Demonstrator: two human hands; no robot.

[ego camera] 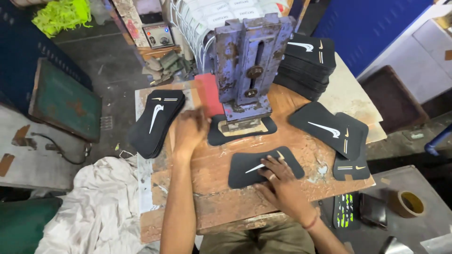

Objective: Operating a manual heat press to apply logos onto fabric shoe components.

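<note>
Worn wooden table (226, 197) holds a blue press (249, 66); grey floor (108, 70) around.

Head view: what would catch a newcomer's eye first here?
The rusty blue press standing at the back middle of the worn wooden table, with a black piece under its foot. Stacks of black pieces with white marks lie at the left and back right. The left hand reaches toward the press; the right hand rests flat on a single black piece.
</note>
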